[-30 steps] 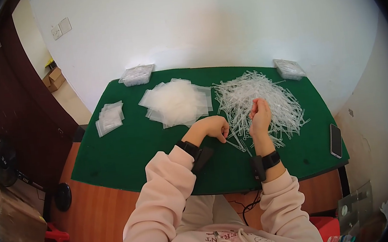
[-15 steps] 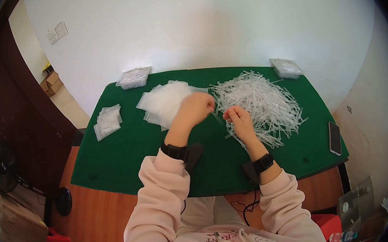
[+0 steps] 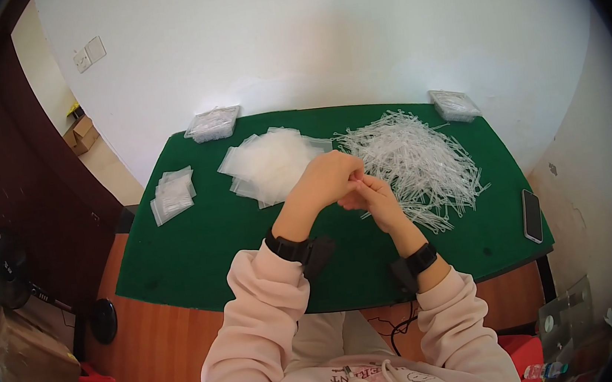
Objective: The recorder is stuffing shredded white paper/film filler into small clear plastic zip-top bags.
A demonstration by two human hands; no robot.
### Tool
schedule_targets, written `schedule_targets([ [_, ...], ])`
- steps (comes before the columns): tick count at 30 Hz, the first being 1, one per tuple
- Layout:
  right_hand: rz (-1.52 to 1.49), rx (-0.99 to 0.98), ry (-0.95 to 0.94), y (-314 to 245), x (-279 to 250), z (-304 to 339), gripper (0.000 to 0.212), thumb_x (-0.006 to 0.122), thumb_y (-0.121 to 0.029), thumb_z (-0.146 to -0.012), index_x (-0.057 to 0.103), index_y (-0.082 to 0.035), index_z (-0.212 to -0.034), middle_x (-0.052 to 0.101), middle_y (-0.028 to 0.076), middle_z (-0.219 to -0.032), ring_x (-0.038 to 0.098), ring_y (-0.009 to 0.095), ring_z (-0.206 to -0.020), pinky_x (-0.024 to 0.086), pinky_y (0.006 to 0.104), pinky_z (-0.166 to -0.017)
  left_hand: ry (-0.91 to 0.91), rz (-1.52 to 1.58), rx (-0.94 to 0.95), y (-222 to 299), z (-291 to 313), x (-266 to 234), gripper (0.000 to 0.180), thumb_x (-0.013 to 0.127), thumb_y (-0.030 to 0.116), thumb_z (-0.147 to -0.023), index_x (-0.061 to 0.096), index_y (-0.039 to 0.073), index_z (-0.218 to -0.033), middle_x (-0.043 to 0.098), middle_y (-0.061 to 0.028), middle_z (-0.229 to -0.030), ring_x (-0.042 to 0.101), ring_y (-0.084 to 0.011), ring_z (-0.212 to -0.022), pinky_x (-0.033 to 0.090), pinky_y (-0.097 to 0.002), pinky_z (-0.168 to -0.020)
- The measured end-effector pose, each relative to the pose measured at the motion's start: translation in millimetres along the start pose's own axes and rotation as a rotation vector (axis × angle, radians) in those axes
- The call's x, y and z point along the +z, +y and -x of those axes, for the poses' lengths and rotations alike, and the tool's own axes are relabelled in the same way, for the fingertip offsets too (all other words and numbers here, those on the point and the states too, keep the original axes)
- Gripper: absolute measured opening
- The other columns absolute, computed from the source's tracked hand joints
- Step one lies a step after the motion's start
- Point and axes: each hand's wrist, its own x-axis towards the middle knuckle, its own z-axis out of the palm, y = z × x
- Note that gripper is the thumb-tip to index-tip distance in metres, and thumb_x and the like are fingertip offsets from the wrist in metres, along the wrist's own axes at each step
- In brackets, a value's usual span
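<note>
Above the middle of the green table, my left hand [image 3: 325, 180] and my right hand [image 3: 377, 198] meet at the fingertips. Both have their fingers closed in a pinch; whatever lies between them is hidden or too small to name. To the right, just beyond my right hand, spreads a large heap of thin clear plastic sticks with looped ends [image 3: 418, 160]. A loose pile of clear zip bags [image 3: 270, 165] lies behind and left of my left hand. Farther left rests a small stack of filled zip bags [image 3: 173, 195].
Clear packs of the sticks stand at the far left corner [image 3: 212, 124] and far right corner [image 3: 455, 105] of the green-covered table [image 3: 180, 267]. A phone [image 3: 532, 216] lies by the right edge. A white wall [image 3: 290, 36] rises behind; a black fan [image 3: 8, 267] is at left.
My hands have come together: the left has moved right and slightly nearer me, until its fingers meet the right hand's. A thin clear strip visible between them earlier is now hidden.
</note>
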Motion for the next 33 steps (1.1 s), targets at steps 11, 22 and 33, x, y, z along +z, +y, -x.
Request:
schedule_targets([
  [11,-0.161,-0.117,0.345,-15,-32,-8,0.02,0.043,-0.019,-0.092,0.054,-0.003,-0.095,0.043,-0.002,-0.059,0.034,0.005,-0.046,0.027,0.0196,-0.041,0.239,-0.143,-0.024,-11,-9,43,0.027,0.068,0.025,-0.068,0.058,0.005,-0.084,0.061,-0.0116,-0.076,0.06,-0.0294,-0.075,0.047,-0.038,-0.062],
  [22,-0.118,-0.314,0.366,-11,-28,-7,0.019,0.043,-0.015,-0.092,0.055,-0.001,-0.092,0.044,-0.001,-0.063,0.038,0.007,-0.051,0.032,0.021,-0.046,-0.245,-0.163,-0.272,-4,-7,105,0.037,0.071,0.035,-0.066,0.062,0.001,-0.078,0.063,-0.0147,-0.081,0.061,-0.03,-0.081,0.05,-0.0382,-0.07],
  [33,-0.059,-0.298,0.343,-6,-27,-7,0.02,0.042,-0.015,-0.093,0.055,-0.001,-0.09,0.044,-0.002,-0.061,0.038,0.005,-0.05,0.032,0.0182,-0.046,-0.125,-0.078,-0.34,-34,-8,96,0.02,0.067,0.023,-0.068,0.063,0.004,-0.073,0.062,-0.014,-0.074,0.061,-0.03,-0.076,0.049,-0.0382,-0.066],
])
